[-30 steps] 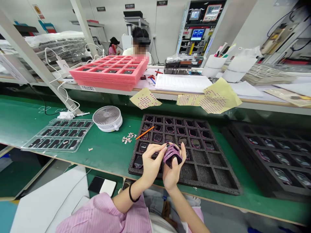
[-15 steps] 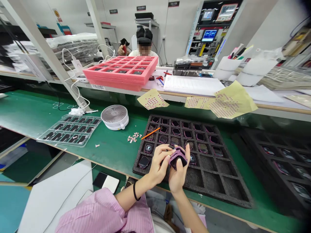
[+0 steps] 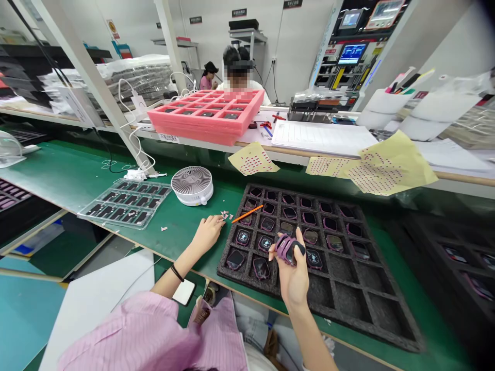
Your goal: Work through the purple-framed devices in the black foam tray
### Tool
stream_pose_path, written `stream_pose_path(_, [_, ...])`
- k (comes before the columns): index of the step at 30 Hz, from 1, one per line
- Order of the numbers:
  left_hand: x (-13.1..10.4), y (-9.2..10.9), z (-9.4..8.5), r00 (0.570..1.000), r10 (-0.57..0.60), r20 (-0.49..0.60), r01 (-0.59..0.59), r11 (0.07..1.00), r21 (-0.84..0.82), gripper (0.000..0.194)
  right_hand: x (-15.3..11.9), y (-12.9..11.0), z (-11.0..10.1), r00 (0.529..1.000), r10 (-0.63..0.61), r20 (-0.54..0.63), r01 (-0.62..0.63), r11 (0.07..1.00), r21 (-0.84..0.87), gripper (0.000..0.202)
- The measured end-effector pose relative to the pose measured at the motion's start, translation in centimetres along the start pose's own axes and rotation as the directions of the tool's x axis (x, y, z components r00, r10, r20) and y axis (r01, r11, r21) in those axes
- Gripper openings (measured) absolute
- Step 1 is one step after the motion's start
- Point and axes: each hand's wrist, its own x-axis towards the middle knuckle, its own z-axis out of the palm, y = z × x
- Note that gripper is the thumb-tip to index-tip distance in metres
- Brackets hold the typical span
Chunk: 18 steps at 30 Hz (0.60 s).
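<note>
My right hand (image 3: 296, 275) is closed around a purple smartwatch case (image 3: 286, 249), held tilted above the black foam tray (image 3: 340, 293). Its thumb lies on the dark face. Over on the left, my left hand (image 3: 208, 233) reaches down to a small pile of pale pieces (image 3: 225, 214) on the green bench. Its fingers are curled together with the tips at the pile, and what they pinch, if anything, is hidden. Dark-faced watches fill many tray compartments, and one watch (image 3: 261, 268) lies just left of my right hand. An orange stick (image 3: 247, 213) rests across the tray's left edge.
A white fan (image 3: 192, 185) and a clear tray (image 3: 126, 203) of black parts stand on the left. Above runs a shelf with a pink foam tray (image 3: 204, 116), papers and hanging yellow sheets (image 3: 392, 165). Another black tray (image 3: 456, 257) is at right. A person sits opposite.
My left hand has left the watch case and moved left to the pale pieces. My right hand now holds the case alone. The camera view has shifted slightly left.
</note>
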Motion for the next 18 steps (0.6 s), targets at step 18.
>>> stream_pose_path(18, [1.0,5.8,-7.0,0.765,0.572,-0.296,-0.642,0.649,-0.408,0.020,1.4,-1.7,-0.1,0.786,0.540,0.302,-0.586,0.806,0.082,0.036])
